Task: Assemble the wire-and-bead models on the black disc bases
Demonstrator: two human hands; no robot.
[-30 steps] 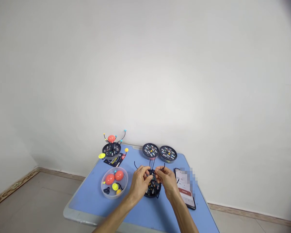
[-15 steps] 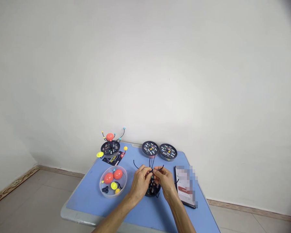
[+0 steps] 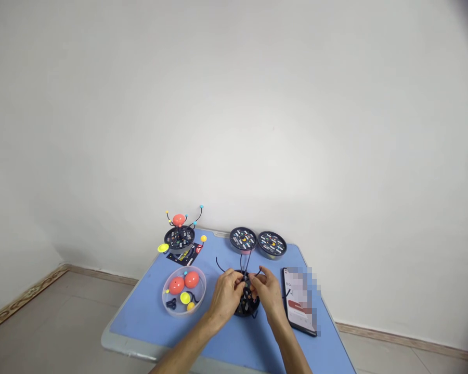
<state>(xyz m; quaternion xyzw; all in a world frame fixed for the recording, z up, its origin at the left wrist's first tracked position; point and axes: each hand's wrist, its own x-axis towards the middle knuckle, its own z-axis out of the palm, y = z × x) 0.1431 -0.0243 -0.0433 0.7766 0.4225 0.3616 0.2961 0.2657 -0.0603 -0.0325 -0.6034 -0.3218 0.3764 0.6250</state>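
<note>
A solar system model's round black base (image 3: 252,307) with printed labels rests on the table in front of me. Thin black curved arms (image 3: 220,266) fan out from the hub above it. From the left side, my left hand (image 3: 225,296) pinches the base of the arms at the hub, its fingers closed. My right hand (image 3: 269,295) faces it closely, thumb and fingertips closed on a black curved arm (image 3: 259,271) on the right. The fingers partly hide the hub and the exact spot of each pinch.
At left, a clear round tub (image 3: 164,302) holds red, yellow and blue balls and black parts. Behind it, an assembled model (image 3: 179,220) stands by a black card (image 3: 175,258). Two round black bases (image 3: 243,239) lie at the back; a phone (image 3: 298,306) lies right.
Both hands stay at the hub. The fingertips of my right hand have shifted slightly apart from the left ones, and one long upright arm leans more to the right. The view has moved a little.
</note>
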